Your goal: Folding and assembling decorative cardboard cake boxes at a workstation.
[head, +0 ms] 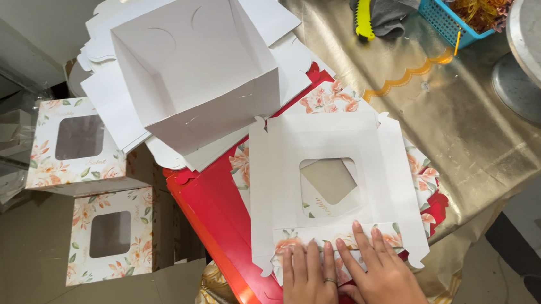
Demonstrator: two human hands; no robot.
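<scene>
Gold cloth covers the worktop (468, 130), creased and shiny, with a red sheet (215, 221) laid over its near corner. On that sheet lies a flat lid blank (328, 147), white side up, with a square window (329, 188) cut at its centre and a floral pattern showing where the near flap (338, 238) is turned back. Both hands press on that flap: the left hand (310, 284) at about 6 o'clock of the blank, the right hand (377, 275) just beside it toward 5 o'clock, the two touching at the thumbs. Their fingers (363, 244) lie flat and spread, palms down, gripping nothing, only bearing on the fold. The flap's long axis runs from 9 to 3 o'clock, crosswise to the fingers, which point toward 12; the rest of the blank stretches away from them that way. Neither hand is clearly nearer; each covers part of the fold's middle. At 11 o'clock an open white box (197, 80) stands on a stack of unfolded blanks. Two finished floral boxes (94, 198) with windows sit off the worktop at 9 o'clock. At 1 o'clock are a yellow brush (363, 19) on grey cloth, a blue basket (449, 15) of shredded filler, and a round metal turntable (540, 28).
</scene>
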